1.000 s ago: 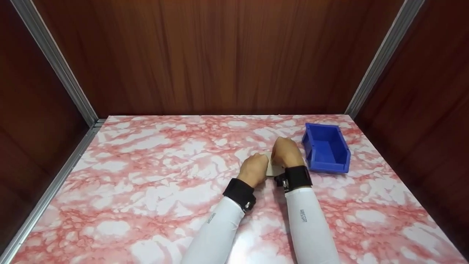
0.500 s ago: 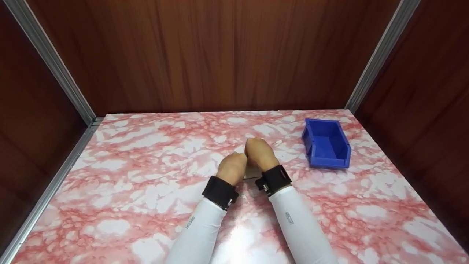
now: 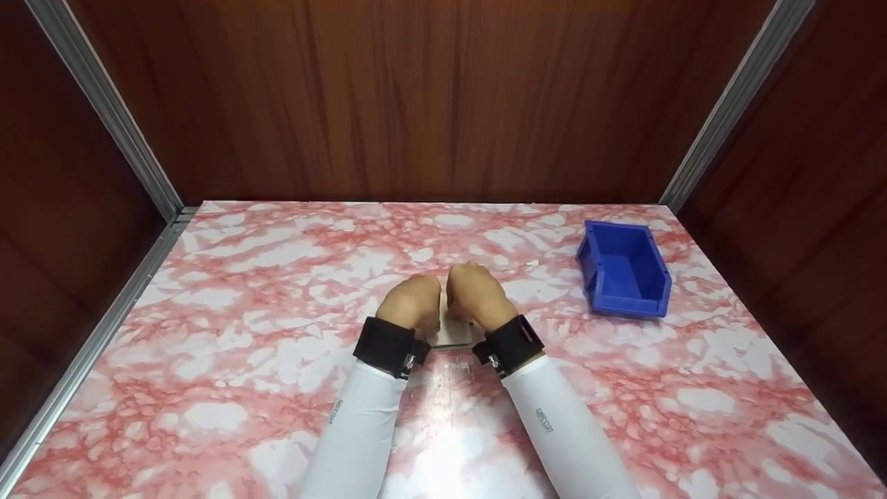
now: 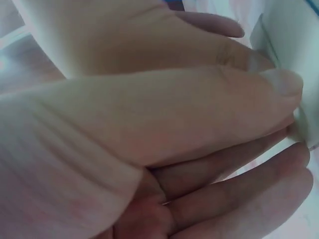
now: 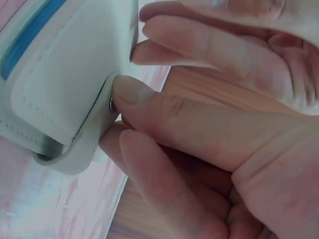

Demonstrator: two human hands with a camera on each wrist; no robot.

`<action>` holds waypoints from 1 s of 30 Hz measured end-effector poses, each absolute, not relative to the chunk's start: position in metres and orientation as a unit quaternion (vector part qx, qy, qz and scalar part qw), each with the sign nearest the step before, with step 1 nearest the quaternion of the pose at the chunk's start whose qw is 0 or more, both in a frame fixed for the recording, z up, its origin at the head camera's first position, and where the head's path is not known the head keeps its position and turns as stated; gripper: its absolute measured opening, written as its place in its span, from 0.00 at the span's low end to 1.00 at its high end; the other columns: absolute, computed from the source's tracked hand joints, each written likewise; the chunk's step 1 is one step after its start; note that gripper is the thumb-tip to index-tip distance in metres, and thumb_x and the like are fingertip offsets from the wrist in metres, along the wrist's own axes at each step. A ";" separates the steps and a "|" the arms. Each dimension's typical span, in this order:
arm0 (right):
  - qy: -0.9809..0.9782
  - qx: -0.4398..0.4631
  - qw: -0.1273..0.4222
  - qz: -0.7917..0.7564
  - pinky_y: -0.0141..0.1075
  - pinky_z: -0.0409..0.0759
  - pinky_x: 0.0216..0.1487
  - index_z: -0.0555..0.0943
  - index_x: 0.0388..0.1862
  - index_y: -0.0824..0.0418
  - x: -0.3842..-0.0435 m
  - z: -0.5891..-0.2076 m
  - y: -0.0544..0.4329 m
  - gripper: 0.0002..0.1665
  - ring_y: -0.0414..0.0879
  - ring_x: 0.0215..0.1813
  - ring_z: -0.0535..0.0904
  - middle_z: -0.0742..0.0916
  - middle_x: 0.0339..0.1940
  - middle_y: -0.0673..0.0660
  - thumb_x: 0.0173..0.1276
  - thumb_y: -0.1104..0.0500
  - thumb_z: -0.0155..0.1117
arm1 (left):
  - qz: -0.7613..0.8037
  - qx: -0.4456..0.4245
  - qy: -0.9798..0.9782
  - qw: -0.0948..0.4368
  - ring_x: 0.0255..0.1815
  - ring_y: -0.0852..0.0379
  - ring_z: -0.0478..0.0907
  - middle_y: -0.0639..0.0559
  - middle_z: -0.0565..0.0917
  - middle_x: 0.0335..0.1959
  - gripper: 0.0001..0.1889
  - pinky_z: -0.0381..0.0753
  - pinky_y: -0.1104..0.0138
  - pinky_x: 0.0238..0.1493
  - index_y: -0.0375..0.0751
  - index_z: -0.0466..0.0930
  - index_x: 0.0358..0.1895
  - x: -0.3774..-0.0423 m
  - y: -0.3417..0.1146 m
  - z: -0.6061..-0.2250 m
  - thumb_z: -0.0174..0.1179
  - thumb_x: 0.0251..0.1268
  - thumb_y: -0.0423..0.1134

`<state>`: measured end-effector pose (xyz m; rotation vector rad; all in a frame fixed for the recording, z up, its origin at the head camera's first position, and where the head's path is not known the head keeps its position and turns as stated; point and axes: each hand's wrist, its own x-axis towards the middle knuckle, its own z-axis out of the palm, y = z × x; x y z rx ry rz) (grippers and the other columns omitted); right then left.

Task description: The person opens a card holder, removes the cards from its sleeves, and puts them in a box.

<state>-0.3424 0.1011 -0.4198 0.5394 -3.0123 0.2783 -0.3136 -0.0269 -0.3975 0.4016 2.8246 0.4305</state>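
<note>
A small white wallet-like case [image 3: 454, 335] with stitched edges sits low over the table between both hands, mostly covered by them in the head view. Seen from the right wrist, its cover [image 5: 65, 74] has a blue band [image 5: 32, 40] inside the edge and a strap [image 5: 82, 158] with a metal snap [image 5: 111, 103]. My right hand [image 3: 478, 294] pinches the strap end at the snap between thumb and forefinger. My left hand [image 3: 411, 301] grips the case's near edge with thumb [image 4: 284, 84] and forefinger; its other fingers extend loosely.
A blue open-front plastic bin [image 3: 626, 270] stands on the right of the pink-and-white marbled table [image 3: 242, 346]. Dark wood panels [image 3: 416, 97] enclose the back and both sides, with metal rails [image 3: 104, 97] at the corners.
Both hands have moved left with the white case, away from the blue bin, to the table's middle. The hands first drew together, then parted slightly, and more of the case shows now.
</note>
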 end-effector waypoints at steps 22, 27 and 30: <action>-0.983 0.153 0.017 0.102 0.38 0.77 0.26 0.79 0.11 0.57 -0.336 -0.421 0.097 0.10 0.46 0.24 0.76 0.83 0.18 0.51 0.36 0.65 0.73 | 0.282 0.014 0.954 0.102 0.23 0.55 0.76 0.47 0.81 0.28 0.18 0.74 0.68 0.25 0.35 0.79 0.31 -0.331 -0.038 -0.432 0.73 0.40 0.42; -0.982 0.158 0.021 0.100 0.38 0.76 0.26 0.78 0.12 0.57 -0.336 -0.419 0.097 0.10 0.46 0.24 0.76 0.83 0.18 0.51 0.37 0.65 0.73 | 0.280 0.007 0.955 0.093 0.25 0.54 0.75 0.45 0.81 0.30 0.20 0.74 0.67 0.28 0.34 0.79 0.32 -0.332 -0.039 -0.432 0.75 0.38 0.44; -0.981 0.161 0.017 0.110 0.37 0.74 0.24 0.79 0.13 0.56 -0.335 -0.419 0.100 0.08 0.45 0.23 0.75 0.83 0.18 0.50 0.38 0.65 0.71 | 0.287 0.001 0.953 0.095 0.26 0.53 0.76 0.45 0.81 0.31 0.21 0.75 0.67 0.28 0.34 0.79 0.32 -0.332 -0.038 -0.432 0.75 0.38 0.44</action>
